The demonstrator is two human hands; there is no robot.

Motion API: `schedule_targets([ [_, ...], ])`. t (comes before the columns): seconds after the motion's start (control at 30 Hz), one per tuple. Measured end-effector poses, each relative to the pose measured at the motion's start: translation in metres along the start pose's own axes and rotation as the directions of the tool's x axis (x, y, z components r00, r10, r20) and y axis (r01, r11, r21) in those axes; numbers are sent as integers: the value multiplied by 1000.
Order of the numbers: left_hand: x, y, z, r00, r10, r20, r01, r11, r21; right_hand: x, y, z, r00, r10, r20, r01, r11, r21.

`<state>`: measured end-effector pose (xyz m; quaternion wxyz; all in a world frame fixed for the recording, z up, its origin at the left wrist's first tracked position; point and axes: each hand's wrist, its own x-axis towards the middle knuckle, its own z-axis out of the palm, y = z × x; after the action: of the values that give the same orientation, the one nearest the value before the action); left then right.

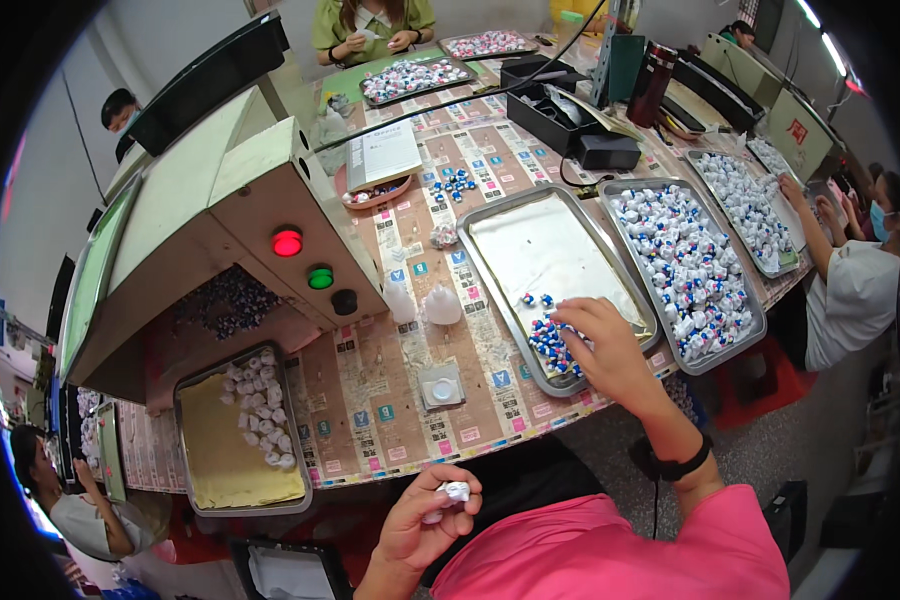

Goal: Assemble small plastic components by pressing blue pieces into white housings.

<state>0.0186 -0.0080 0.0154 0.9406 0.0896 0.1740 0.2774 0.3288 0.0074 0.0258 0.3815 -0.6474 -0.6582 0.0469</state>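
My left hand (pixel 425 520), low in the middle, is closed around a small white wrapped piece (pixel 456 492). Over the near end of a metal tray (pixel 480 255) reaches my right hand (pixel 607 345), its fingers bent and thumb apart. Its fingertips are at a cluster of small blue, white and red pieces (pixel 548 345); nothing shows between them. Pale sheeting lines that tray. Beside it on the right, another metal tray (pixel 758 325) is heaped with white wrapped pieces showing blue and red spots.
At the left stands a beige machine (pixel 260 215) with red and green lamps. Below it lies a tray (pixel 240 500) holding white wrapped pieces. Two small white bottles (pixel 442 305) stand mid-table. A pink dish (pixel 375 198) sits under papers. A person (pixel 855 290) works at the right, others farther off.
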Motion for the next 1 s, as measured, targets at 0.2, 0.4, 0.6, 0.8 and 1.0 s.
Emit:
schedule_targets([
  [0.2,-1,-8,1,999,18,-36,-17,1000,26,41,16,28,997,-4,74,21,971,-240],
  [0.4,-10,-7,-7,1000,15,-8,-16,997,-75,46,12,39,990,21,142,21,958,-287],
  [0.6,-15,-6,-15,999,28,-31,-30,996,-82,55,-21,44,977,2,215,-2,1000,0],
  [0.8,-20,-14,-11,1000,-2,-13,1,994,-113,75,-31,95,976,95,197,-133,973,188],
  [1.0,-36,-12,-15,999,33,1,-33,992,-126,74,-38,94,932,184,311,-278,916,290],
])
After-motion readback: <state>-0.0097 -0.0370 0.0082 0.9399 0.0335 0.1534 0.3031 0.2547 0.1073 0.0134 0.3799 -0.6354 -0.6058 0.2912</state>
